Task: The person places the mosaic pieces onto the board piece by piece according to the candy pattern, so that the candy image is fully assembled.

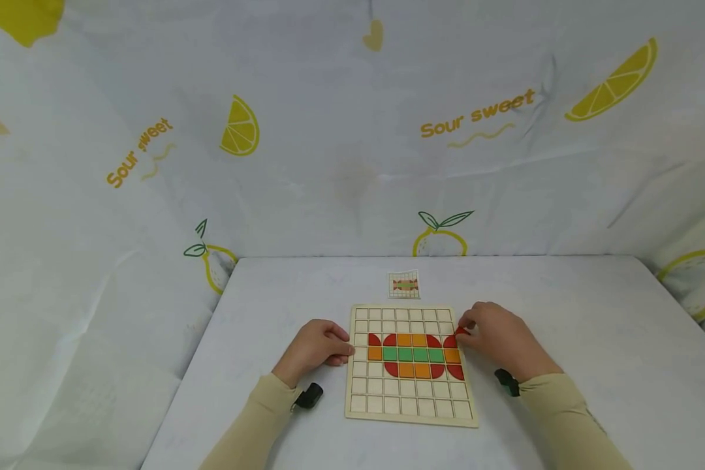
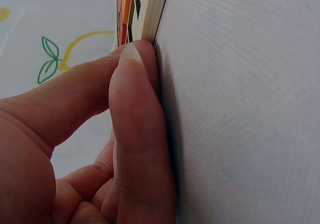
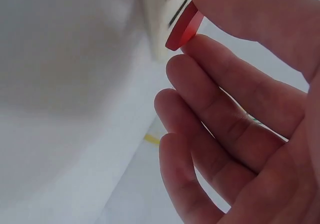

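On the table a square wooden grid board (image 1: pixel 408 406) holds red quarter-circle tiles and orange and green square tiles in its middle rows. My left hand (image 1: pixel 317 346) is at the board's left edge, thumb and index fingertips together against its side. In the left wrist view that thumb (image 2: pixel 135 98) lies low along the tabletop. My right hand (image 1: pixel 496 333) is by the board's upper right edge, pinching a small red tile (image 3: pixel 186 27) between thumb and index finger. The other fingers (image 3: pixel 200 103) of this hand are loosely bent. The held tile is tilted, close to the red tiles at the board's right side.
A small pattern card (image 1: pixel 404 285) lies behind the board, printed with a similar coloured design on a grid. The white table (image 1: pixel 282 287) ends at a white cloth backdrop (image 1: pixel 329 196) with lemon prints. Dark wrist devices (image 1: pixel 310 395) sit at both cuffs.
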`<state>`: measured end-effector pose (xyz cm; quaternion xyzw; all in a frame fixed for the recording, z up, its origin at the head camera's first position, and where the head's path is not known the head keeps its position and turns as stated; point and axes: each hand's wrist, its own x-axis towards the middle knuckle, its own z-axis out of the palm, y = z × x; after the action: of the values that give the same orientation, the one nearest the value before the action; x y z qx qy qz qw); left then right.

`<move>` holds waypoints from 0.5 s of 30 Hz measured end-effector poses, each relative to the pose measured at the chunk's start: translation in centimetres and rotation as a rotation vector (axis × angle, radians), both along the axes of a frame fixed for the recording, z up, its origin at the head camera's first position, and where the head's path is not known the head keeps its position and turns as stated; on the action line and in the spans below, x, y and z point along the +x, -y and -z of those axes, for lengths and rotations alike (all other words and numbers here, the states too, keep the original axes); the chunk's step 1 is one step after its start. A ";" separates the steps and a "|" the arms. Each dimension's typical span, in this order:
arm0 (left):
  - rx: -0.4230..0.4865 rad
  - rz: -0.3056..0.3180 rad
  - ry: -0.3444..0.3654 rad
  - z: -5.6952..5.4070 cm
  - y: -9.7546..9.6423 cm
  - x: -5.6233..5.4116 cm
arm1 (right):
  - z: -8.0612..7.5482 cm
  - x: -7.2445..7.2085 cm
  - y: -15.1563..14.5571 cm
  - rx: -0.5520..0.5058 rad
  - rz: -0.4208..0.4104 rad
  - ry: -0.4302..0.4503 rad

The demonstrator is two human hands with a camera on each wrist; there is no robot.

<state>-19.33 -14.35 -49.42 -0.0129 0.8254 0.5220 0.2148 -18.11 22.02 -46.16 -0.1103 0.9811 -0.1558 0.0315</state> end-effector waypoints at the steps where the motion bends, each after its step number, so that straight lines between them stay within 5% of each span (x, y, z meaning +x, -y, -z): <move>1: 0.000 0.000 0.001 0.0 0.0 0.0 | -0.1 0.0 0.5 -0.003 -0.010 -0.001; 15: 0.014 0.004 0.003 -0.3 0.1 0.1 | -0.8 0.7 7.5 -0.058 -0.165 -0.031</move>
<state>-19.25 -14.49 -49.16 -0.0107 0.8215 0.5271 0.2169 -17.37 14.53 -45.36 -0.1941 0.9641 -0.1794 0.0258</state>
